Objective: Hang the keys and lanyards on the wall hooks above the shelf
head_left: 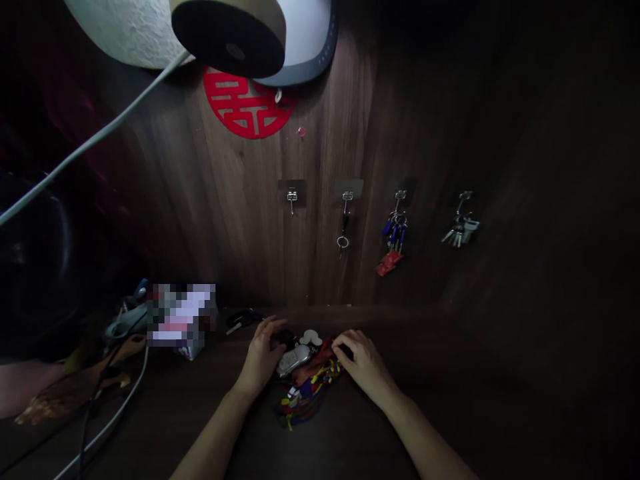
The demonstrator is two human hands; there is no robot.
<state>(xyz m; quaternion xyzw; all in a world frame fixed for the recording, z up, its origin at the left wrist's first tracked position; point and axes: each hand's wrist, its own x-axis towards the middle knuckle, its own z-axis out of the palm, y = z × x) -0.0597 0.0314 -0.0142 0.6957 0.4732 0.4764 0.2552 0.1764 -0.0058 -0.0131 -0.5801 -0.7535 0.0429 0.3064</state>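
Observation:
My left hand (261, 357) rests at the left side of a small pile, its thumb and fingers curved and apart, close to a dark item. Beside its thumb lies a silver key fob (294, 361). A pale trefoil-shaped piece (311, 337) sits just behind the fob. My right hand (364, 363) is closed at the fingertips on a red cord (323, 353) at the pile's right edge. Multicoloured braided cords with tassels (305, 398) spread toward me between both hands. Fine detail in the pile is too dim to make out.
Hooks on the wooden back panel hold a key ring (343, 242), blue-tagged keys (395, 233) and more keys (457, 233); the leftmost hook (292, 198) is bare. A lamp-like round object (230, 37) hangs overhead. Left are a blurred box (193, 320), black-handled scissors-like tool (245, 319) and white cable (135, 393).

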